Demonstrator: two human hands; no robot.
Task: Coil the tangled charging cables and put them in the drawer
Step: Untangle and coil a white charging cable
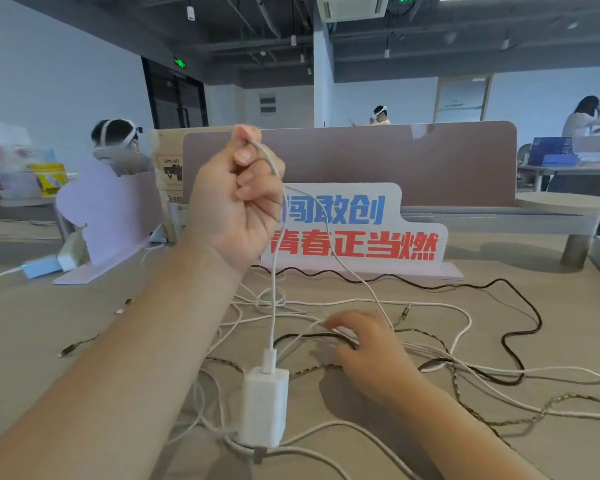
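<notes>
My left hand (234,199) is raised above the desk and pinches a white charging cable (273,299) between thumb and curled fingers. From that cable a white charger brick (263,407) hangs just over the desk. My right hand (368,351) lies lower on the tangle, its fingers spread and touching white and black strands. A black cable (513,327) winds across the right side, and a braided cable (465,396) runs under the white ones. No drawer is in view.
A sign with blue and red characters (354,230) stands behind the cables on the beige desk (49,323). A lilac board (108,216) and a small pale-blue adapter (42,266) sit at the left. A brown partition (395,157) closes the back. Other people sit beyond.
</notes>
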